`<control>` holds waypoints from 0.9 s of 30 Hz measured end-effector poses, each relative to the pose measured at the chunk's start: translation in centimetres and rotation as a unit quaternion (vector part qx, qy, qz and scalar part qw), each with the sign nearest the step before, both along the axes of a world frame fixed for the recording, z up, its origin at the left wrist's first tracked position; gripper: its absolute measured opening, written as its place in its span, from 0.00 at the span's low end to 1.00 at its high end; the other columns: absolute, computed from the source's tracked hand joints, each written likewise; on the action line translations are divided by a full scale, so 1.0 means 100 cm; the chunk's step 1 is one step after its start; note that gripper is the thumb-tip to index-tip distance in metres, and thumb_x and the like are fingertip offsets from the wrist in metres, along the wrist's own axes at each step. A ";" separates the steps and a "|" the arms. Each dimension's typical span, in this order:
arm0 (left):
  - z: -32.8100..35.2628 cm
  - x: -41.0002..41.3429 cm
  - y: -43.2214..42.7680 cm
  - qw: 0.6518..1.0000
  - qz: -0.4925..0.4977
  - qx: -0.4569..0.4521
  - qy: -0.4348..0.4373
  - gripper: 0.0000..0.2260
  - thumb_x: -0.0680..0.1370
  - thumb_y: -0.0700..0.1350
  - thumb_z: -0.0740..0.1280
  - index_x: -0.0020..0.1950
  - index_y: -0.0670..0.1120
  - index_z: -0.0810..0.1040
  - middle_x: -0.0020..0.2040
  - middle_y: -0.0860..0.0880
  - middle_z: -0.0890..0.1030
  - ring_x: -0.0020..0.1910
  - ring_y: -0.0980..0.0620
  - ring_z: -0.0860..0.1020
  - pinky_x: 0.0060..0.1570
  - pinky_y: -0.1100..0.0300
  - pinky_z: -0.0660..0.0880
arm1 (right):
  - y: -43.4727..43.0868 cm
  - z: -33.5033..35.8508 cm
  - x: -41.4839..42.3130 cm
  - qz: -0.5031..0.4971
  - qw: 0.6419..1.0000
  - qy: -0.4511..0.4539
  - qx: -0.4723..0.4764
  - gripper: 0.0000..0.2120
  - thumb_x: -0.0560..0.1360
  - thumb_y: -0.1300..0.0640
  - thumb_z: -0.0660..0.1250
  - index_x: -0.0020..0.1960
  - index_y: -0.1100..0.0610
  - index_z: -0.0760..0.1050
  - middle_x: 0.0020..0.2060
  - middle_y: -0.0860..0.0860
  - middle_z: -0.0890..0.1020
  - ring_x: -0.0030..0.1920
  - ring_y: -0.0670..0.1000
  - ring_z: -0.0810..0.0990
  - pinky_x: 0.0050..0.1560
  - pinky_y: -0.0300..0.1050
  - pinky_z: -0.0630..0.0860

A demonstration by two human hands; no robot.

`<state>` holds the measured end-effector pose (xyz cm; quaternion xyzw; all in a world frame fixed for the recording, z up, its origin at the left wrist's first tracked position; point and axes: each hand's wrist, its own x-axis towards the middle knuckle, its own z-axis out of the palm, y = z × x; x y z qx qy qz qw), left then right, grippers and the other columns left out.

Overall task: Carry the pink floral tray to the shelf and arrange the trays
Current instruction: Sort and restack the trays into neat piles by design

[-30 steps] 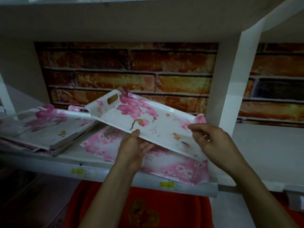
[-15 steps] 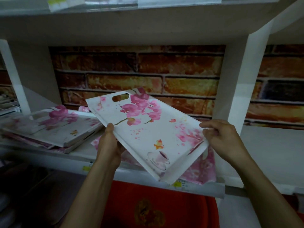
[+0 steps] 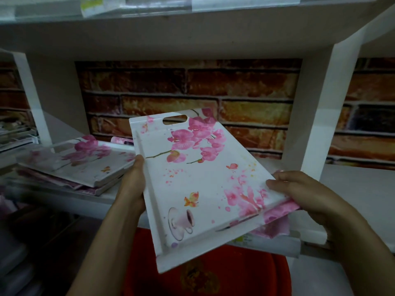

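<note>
Since a second ago the pink floral tray [image 3: 192, 184] has come up off the shelf [image 3: 352, 189] and tipped its face toward me; back then it lay low over the pink tray [image 3: 275, 223] that is on the board. My left hand [image 3: 132, 184] has shifted from under the near edge to the long left rim, where it now grips with the thumb on top and the fingers out of sight behind. My right hand [image 3: 303, 195] pinches the right rim, fingers curled over its edge.

I hold the tray in the air in front of the shelf, tilted, its cut-out handle at the far, upper end. It is white with a raised rim, printed with pink orchids on a stem, butterflies, pink splashes and a cup on a saucer near the lower corner.

To the left a stack of trays [image 3: 85, 163] with the same print lies on the shelf. A yellow label [image 3: 241, 239] on the shelf front peeks out below my tray; its writing is too small to read.
</note>
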<state>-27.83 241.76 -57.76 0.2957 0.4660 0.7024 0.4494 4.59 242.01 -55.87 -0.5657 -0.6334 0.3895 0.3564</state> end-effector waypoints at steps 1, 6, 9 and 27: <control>-0.001 -0.001 0.000 1.000 -0.006 -0.003 0.004 0.17 0.84 0.56 0.55 0.47 0.49 0.78 0.44 0.46 0.82 0.42 0.46 0.81 0.37 0.53 0.75 | 0.001 -0.001 0.002 0.008 1.000 0.023 -0.017 0.07 0.78 0.59 0.66 0.47 0.61 0.82 0.44 0.58 0.86 0.45 0.60 0.85 0.49 0.56 0.81; -0.005 -0.001 0.003 0.999 -0.036 -0.016 0.015 0.22 0.81 0.63 0.56 0.53 0.49 0.81 0.47 0.46 0.86 0.46 0.45 0.84 0.41 0.52 0.79 | 0.006 -0.014 0.004 -0.003 0.990 0.132 -0.040 0.09 0.79 0.69 0.60 0.56 0.66 0.76 0.50 0.63 0.84 0.50 0.63 0.84 0.51 0.57 0.82; -0.009 0.002 0.002 0.999 -0.045 -0.020 0.019 0.19 0.82 0.60 0.58 0.58 0.49 0.80 0.50 0.47 0.86 0.48 0.47 0.84 0.40 0.53 0.79 | 0.010 -0.020 -0.001 -0.027 0.988 0.152 -0.019 0.09 0.79 0.70 0.59 0.55 0.66 0.76 0.48 0.63 0.84 0.48 0.64 0.84 0.52 0.60 0.81; -0.040 -0.005 -0.007 0.981 -0.047 0.008 0.186 0.17 0.82 0.41 0.63 0.69 0.56 0.74 0.59 0.52 0.81 0.55 0.49 0.80 0.32 0.59 0.78 | 0.016 -0.031 -0.027 -0.075 0.982 0.167 0.050 0.11 0.78 0.65 0.61 0.58 0.56 0.77 0.51 0.55 0.84 0.49 0.57 0.84 0.57 0.57 0.79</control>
